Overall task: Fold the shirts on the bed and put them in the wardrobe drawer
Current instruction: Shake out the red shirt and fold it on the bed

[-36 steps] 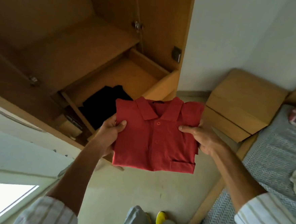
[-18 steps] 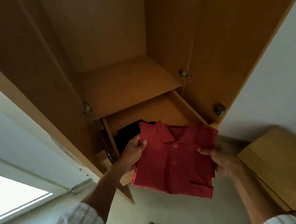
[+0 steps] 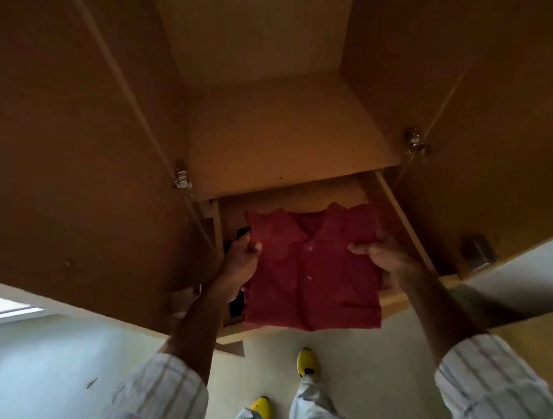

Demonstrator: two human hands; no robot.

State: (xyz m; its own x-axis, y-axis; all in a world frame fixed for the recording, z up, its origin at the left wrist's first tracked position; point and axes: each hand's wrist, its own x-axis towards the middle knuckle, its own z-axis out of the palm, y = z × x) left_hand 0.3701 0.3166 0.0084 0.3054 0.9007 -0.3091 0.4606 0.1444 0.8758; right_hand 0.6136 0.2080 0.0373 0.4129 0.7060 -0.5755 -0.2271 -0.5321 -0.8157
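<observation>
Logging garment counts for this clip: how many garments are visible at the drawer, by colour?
Red: 1, the folded red polo shirt, held by the left hand and right hand.
Black: 1, the black garment in the drawer.
Total: 2

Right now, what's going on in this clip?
A person holds a folded red polo shirt by both sides, left hand and right hand, over the open wooden wardrobe drawer. A dark garment already lies in the drawer. The red shirt is not yet set down.
</observation>
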